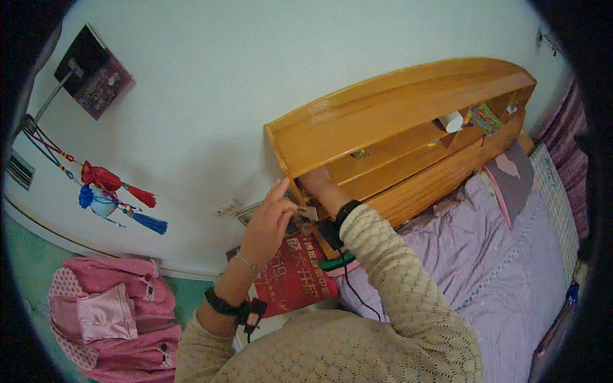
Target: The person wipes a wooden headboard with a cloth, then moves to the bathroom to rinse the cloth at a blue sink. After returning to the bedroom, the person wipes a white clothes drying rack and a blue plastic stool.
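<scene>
My left hand (267, 225) is raised beside the left end of a wooden headboard shelf (377, 127). Its upper fingers point upward, and lower fingertips appear to pinch a small pale, see-through flat piece (308, 213), too small to name. My right hand (315, 180) reaches into the shelf's left compartment, under the top board. Wood and shadow hide its fingers, so neither grip nor contents show. Below both hands lies a red printed sheet or bag (294, 274).
A bed with a lilac cover (440, 268) adjoins the headboard on the right. A white cup (452, 122) and a colourful packet (486, 119) occupy the shelf. Red and blue tasselled ornaments (105, 191) hang at left, above a pink garment (112, 313). A black cable (357, 293) trails from my right wrist.
</scene>
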Available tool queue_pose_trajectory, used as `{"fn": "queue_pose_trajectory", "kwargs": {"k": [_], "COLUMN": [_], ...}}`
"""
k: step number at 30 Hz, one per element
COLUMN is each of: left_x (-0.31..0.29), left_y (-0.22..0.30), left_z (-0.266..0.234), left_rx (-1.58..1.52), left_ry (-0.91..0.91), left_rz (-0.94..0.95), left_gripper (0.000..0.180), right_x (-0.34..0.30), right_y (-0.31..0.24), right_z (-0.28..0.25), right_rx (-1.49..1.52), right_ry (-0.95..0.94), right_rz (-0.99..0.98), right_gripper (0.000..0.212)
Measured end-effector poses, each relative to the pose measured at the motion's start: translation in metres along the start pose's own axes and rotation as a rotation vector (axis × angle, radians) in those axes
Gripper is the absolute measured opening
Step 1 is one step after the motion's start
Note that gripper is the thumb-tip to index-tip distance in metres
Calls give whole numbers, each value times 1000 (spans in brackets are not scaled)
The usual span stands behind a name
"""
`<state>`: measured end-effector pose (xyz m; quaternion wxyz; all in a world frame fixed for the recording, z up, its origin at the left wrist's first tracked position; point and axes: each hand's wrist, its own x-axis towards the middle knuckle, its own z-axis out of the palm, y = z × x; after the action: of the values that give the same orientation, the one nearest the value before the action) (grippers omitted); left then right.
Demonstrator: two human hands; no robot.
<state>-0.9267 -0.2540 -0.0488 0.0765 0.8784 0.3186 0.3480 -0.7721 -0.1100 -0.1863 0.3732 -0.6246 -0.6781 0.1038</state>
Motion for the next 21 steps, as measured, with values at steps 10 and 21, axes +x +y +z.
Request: {"fn": "queue_pose_trajectory", "kwargs": {"k": [10,21], "left_x": [-8,5], "left_y": [-20,-9], "left_z": [24,23], "left_rx": [166,120], "left_ry": [-146,-173], "left_rz": [-216,-195], "left_gripper": [29,26], "right_x": [-77,4], "right_y": [19,17], "right_z": [-89,-3], "right_rx": [86,-127], "right_ry": [-669,-47], "right_rz": [-599,20], "right_gripper": [28,30]}}
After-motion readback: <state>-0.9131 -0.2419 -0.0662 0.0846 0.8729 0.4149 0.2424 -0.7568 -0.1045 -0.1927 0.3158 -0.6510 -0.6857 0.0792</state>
